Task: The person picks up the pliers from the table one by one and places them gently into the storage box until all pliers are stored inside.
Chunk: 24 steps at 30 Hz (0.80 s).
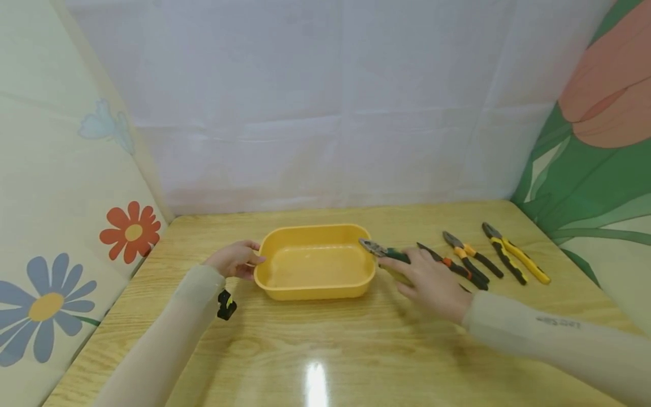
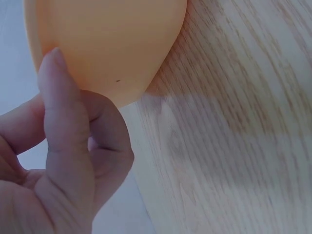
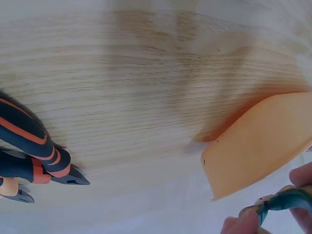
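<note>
A yellow plastic basin (image 1: 315,293) stands on the wooden table. At its left end, my left hand (image 1: 235,260) holds the basin, with curled fingers against the wall (image 2: 117,44) in the left wrist view. My right hand (image 1: 429,282) grips pliers with green and yellow handles (image 1: 398,256). Their metal head points left, over the basin's right rim. In the right wrist view, the green handle (image 3: 290,200) shows between the fingers, and the basin's outer wall (image 3: 253,146) is close by. Much of the handles is hidden by the hand.
Right of my right hand lie black-and-orange pliers (image 1: 460,269), orange-and-black pliers (image 1: 471,255) and yellow-and-black pliers (image 1: 513,251). A white cloth (image 1: 315,113) hangs behind the table (image 1: 285,350). Flower-printed panels (image 1: 46,169) stand at both sides.
</note>
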{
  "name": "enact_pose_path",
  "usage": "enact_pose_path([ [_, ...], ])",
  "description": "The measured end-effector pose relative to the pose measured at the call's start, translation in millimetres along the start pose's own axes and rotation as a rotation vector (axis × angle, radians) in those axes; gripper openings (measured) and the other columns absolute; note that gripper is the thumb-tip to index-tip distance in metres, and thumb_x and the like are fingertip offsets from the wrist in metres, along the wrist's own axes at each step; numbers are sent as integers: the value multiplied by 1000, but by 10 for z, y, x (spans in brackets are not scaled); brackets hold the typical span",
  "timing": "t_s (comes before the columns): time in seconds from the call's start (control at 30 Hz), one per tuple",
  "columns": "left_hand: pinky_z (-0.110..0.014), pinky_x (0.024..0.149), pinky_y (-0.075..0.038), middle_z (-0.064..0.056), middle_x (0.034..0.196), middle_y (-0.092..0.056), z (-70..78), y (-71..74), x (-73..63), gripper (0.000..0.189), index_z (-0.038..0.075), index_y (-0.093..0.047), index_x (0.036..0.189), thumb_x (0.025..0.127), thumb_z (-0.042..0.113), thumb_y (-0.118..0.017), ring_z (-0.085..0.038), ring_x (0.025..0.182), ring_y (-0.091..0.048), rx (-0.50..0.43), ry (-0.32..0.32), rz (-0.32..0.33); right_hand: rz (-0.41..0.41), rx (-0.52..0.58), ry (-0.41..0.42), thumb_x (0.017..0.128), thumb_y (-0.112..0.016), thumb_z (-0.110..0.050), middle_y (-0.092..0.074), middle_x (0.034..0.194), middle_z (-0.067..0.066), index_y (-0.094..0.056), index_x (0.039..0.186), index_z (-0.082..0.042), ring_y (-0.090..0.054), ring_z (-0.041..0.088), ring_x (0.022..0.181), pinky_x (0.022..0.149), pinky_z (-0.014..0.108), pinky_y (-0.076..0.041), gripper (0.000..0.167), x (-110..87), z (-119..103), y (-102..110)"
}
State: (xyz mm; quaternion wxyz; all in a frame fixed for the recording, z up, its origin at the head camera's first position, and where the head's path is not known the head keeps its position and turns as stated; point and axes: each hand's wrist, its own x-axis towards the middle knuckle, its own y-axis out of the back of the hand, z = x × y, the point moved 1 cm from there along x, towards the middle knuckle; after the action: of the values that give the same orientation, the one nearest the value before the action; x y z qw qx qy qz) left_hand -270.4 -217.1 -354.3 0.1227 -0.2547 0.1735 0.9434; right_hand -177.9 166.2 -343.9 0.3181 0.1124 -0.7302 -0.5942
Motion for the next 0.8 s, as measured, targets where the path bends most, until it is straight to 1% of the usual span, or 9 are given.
enact_pose_path([
  [0.1, -21, 55, -54, -11, 88, -57, 0, 10, -5, 34, -2, -36, 130, 99, 2, -51, -14, 62, -56, 2, -3, -1, -2, -3, 0, 84, -78, -14, -54, 116, 24, -59, 135, -20, -54, 34, 93, 44, 18, -33, 55, 33, -18, -15],
  [0.17, -21, 55, -54, -11, 88, -57, 1, 12, -9, 34, -2, -36, 129, 99, 2, -51, -14, 61, -56, 2, -5, -3, -4, -1, 0, 84, -78, -15, -54, 118, 25, -59, 135, -20, -55, 37, 97, 44, 19, -35, 54, 56, -26, -22],
  [0.3, -21, 55, -54, -11, 88, -57, -4, 15, -14, 33, -2, -37, 128, 99, 2, -52, -14, 62, -57, -2, -2, -2, -2, -5, 8, 85, -77, -17, -54, 121, 26, -59, 135, -20, -55, 37, 98, 48, 27, -44, 53, 104, -43, -22],
  [0.4, -21, 56, -54, -11, 88, -57, -11, 15, -13, 33, -2, -38, 128, 99, 2, -52, -14, 62, -57, 0, -2, -4, -4, -15, 11, 85, -77, -18, -54, 120, 25, -59, 135, -21, -55, 35, 97, 53, 33, -48, 53, 135, -55, -16],
  [0.6, -21, 56, -55, -10, 86, -57, -31, 28, -7, 34, -2, -37, 129, 99, 1, -52, -14, 62, -57, -6, 1, -6, -22, -16, 7, 85, -76, -17, -55, 116, 23, -60, 134, -21, -55, 34, 92, 53, 34, -48, 51, 192, -94, 16],
  [0.73, -21, 56, -55, -10, 85, -57, -21, 26, -18, 34, -3, -37, 129, 98, 0, -52, -14, 61, -57, -13, 0, -10, -28, -10, 9, 87, -75, -17, -56, 115, 24, -60, 134, -20, -55, 35, 95, 59, 41, -51, 50, 226, -110, 5],
  [0.8, -21, 56, -54, -10, 85, -58, 0, 12, -31, 34, -2, -37, 129, 99, 0, -52, -13, 61, -57, 0, 0, -14, -30, -6, 9, 87, -75, -17, -56, 116, 25, -59, 135, -20, -56, 36, 97, 63, 45, -53, 50, 233, -114, -4],
])
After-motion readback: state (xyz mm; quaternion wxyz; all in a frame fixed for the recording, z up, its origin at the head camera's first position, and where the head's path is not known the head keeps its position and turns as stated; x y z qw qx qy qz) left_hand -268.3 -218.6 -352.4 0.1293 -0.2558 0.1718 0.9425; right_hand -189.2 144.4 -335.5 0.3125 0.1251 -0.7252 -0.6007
